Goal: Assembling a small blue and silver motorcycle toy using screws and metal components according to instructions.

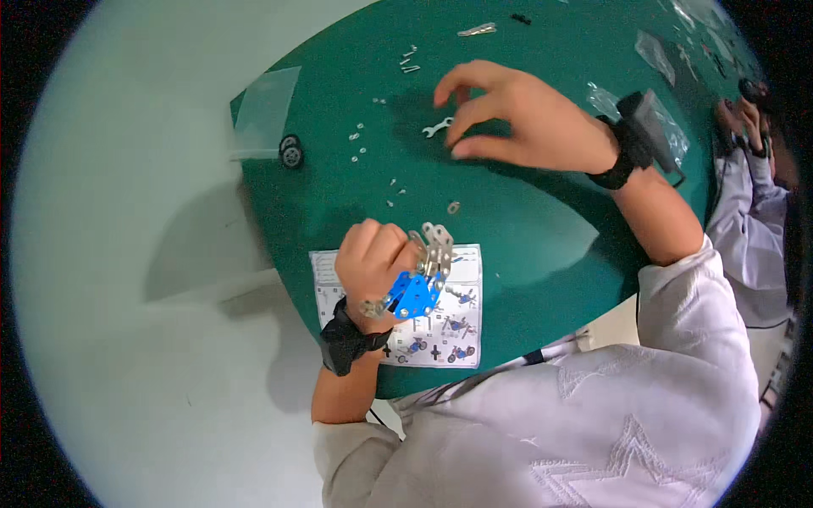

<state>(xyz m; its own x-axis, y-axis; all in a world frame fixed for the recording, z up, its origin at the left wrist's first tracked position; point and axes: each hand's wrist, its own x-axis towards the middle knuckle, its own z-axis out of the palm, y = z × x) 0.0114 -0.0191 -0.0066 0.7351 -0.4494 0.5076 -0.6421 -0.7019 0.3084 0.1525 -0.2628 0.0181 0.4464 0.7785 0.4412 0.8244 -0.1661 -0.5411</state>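
My left hand (373,262) is closed around a partly built metal model (415,292) with blue plates and silver perforated strips. Below it lies a printed instruction sheet (461,347) with small pictures of a motorcycle model. My right hand (517,118) hovers over the green table with its fingers apart and curved. Near its thumb is a small silver wrench (438,127), partly covered by the fingers. No object shows between those fingers. A small ring-shaped part (454,207) lies between my two hands.
Two black wheels (291,152) lie by a clear plastic sheet (267,110) at the left table edge. Small nuts (357,135), screws (410,63) and metal strips (477,30) are scattered farther off. Plastic bags (656,57) lie at right, near another person's hand (749,123).
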